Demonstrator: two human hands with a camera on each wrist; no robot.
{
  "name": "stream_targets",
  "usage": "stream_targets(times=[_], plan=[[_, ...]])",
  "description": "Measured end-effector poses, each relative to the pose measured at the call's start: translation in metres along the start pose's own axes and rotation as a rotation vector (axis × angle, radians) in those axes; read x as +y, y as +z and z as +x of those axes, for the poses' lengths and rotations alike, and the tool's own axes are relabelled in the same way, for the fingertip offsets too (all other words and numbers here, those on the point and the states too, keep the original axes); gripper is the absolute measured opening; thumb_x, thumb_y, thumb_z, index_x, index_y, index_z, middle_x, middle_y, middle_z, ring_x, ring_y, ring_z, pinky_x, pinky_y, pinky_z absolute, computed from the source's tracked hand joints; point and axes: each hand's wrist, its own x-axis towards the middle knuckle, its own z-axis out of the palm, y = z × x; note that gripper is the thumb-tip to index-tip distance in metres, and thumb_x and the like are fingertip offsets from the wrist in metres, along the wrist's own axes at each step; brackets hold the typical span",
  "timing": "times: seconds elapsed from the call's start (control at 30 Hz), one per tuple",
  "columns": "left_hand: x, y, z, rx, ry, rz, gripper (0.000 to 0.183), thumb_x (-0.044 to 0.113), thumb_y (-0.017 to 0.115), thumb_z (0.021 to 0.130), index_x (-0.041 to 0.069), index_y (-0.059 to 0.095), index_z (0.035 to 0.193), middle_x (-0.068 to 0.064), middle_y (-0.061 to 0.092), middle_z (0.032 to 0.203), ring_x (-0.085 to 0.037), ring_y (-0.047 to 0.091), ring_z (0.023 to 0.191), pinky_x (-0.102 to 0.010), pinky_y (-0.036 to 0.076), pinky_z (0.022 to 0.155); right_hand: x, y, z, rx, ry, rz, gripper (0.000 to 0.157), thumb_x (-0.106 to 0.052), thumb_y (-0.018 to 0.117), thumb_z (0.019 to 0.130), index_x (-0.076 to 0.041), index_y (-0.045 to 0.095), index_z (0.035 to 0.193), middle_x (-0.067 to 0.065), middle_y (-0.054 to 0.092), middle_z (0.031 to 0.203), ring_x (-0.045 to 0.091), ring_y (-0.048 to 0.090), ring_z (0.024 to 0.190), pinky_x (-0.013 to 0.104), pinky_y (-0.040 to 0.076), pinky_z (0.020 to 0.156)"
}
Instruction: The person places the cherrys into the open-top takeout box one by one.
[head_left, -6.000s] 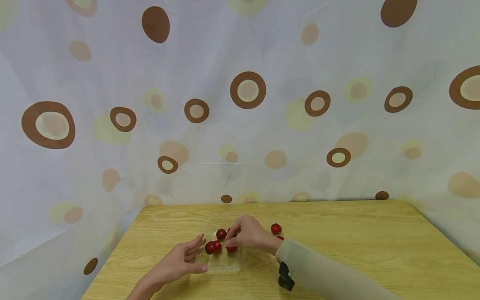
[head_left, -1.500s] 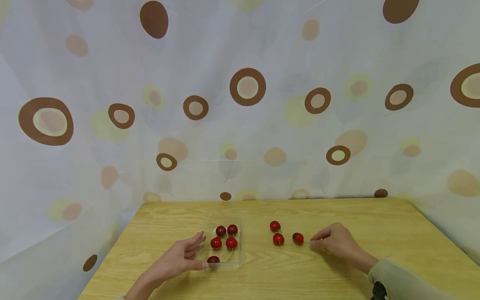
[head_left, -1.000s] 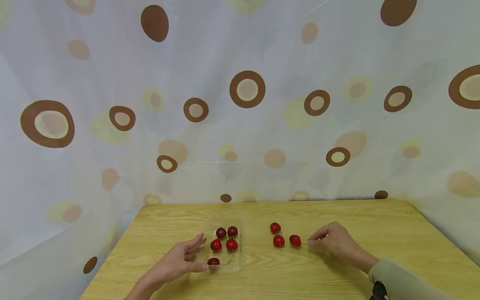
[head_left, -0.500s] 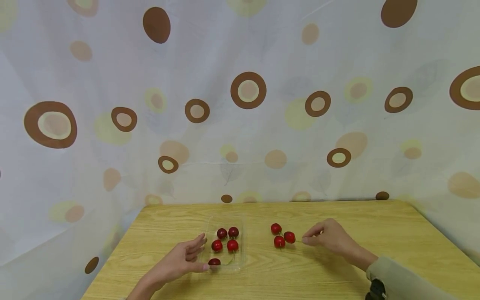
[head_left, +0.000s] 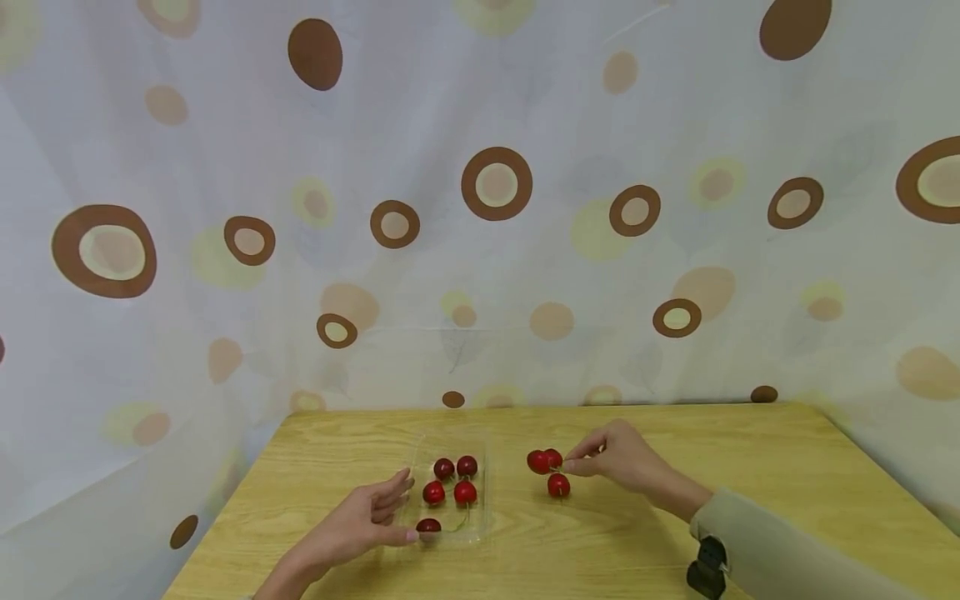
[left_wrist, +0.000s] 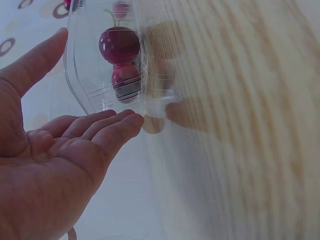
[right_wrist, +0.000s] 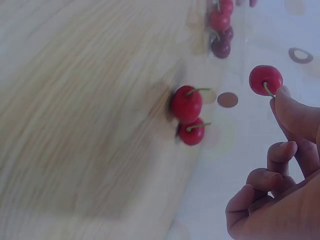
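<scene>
My right hand pinches a red cherry by its green stem, between thumb and forefinger. That cherry hangs above the table and overlaps another cherry in the head view. Two more cherries lie on the wood below it, one nearer and one farther in the right wrist view. Around the left side of a clear plastic container my left hand is spread, fingers straight and fingertips right at its wall. Several cherries sit inside, including a dark one and a bright red one.
The wooden table extends to the right of the hands. Behind it hangs a pale curtain printed with brown and yellow circles. A dark band is round the right sleeve's cuff.
My right hand, earlier in the container, later pinched a cherry's stem on the right, then carried that cherry left and up over the other two. My left hand stays at the container.
</scene>
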Motion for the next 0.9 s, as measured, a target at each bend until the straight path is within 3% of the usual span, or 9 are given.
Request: stream_targets(times=[0.17,0.27,0.37,0.57,0.73,0.9], plan=[[-0.001,0.000,0.000,0.007,-0.002,0.005,0.093,0.020,0.076,0.101,-0.007,0.015,0.165,-0.034,0.023,0.165,-0.053,0.030,0.149,-0.058,0.040,0.115,-0.015,0.013,0.011,-0.015,-0.034,0.007,0.011,-0.017,0.085,0.091,-0.006,0.086,0.094,0.001,0.074,0.094,0.019,0.050,0.074,0.032,0.037,0.060],[-0.001,0.000,0.000,0.010,-0.004,-0.002,0.092,0.020,0.076,0.101,-0.007,0.016,0.165,-0.034,0.023,0.165,-0.054,0.029,0.149,-0.056,0.041,0.115,-0.020,0.021,0.016,-0.032,-0.044,0.023,0.010,-0.015,0.084,0.092,-0.006,0.085,0.094,0.002,0.073,0.095,0.022,0.062,0.079,0.035,0.050,0.065],[-0.002,0.000,0.000,0.011,0.000,-0.007,0.092,0.019,0.076,0.101,-0.007,0.016,0.165,-0.035,0.022,0.165,-0.054,0.029,0.149,-0.057,0.039,0.116,-0.025,0.030,0.021,-0.037,-0.058,0.038,0.010,-0.015,0.085,0.091,-0.005,0.085,0.094,0.002,0.072,0.094,0.024,0.066,0.080,0.041,0.057,0.068],[-0.005,0.001,0.000,0.025,0.008,0.014,0.095,0.018,0.077,0.100,-0.009,0.014,0.164,-0.034,0.023,0.165,-0.053,0.031,0.149,-0.060,0.036,0.117,-0.034,0.047,0.031,-0.060,-0.076,0.045,0.007,-0.014,0.087,0.089,-0.008,0.086,0.091,0.002,0.072,0.095,0.021,0.059,0.080,0.037,0.051,0.065],[-0.004,0.000,0.001,0.030,0.003,0.001,0.094,0.019,0.077,0.100,-0.008,0.015,0.165,-0.034,0.023,0.166,-0.052,0.030,0.149,-0.060,0.037,0.117,-0.039,0.058,0.037,-0.071,-0.103,0.033,0.004,-0.013,0.086,0.089,-0.009,0.086,0.089,0.001,0.074,0.098,0.020,0.061,0.085,0.038,0.052,0.070],[-0.003,0.001,0.000,0.035,-0.004,0.001,0.095,0.020,0.078,0.099,-0.008,0.016,0.164,-0.033,0.025,0.165,-0.051,0.031,0.149,-0.058,0.037,0.117,-0.041,0.067,0.043,-0.099,-0.116,0.057,0.005,-0.012,0.086,0.089,-0.008,0.086,0.087,0.000,0.075,0.092,0.020,0.057,0.077,0.034,0.047,0.065]])
